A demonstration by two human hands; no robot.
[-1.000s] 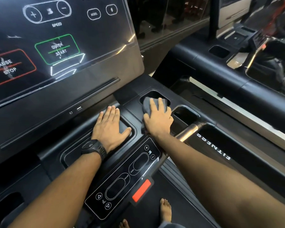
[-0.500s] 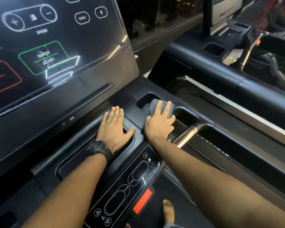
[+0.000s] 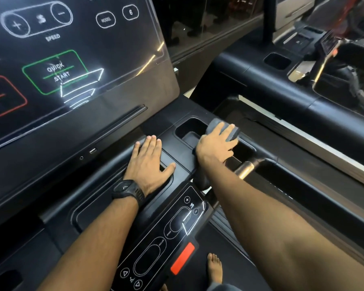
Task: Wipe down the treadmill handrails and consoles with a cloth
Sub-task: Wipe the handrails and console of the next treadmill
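A grey cloth [image 3: 229,131] lies under my right hand [image 3: 215,147], which presses it on the black ridge between two cup recesses of the treadmill console [image 3: 122,131]. Part of the cloth sticks out past my fingertips. My left hand [image 3: 149,163] rests flat, fingers spread, on the tray area just left of it, with a black watch on the wrist. A metal handrail grip [image 3: 247,168] sits right below my right wrist. The big touch screen [image 3: 57,59] with speed and quick-start buttons rises at the upper left.
A lower control panel [image 3: 166,238] with a red stop tab [image 3: 182,258] juts toward me between my arms. My bare foot [image 3: 214,268] stands on the belt. A second black treadmill [image 3: 282,80] runs along the right side.
My right hand has slid the cloth to the right, from beside the left cup recess onto the ridge by the right one. My left hand has stayed flat in place.
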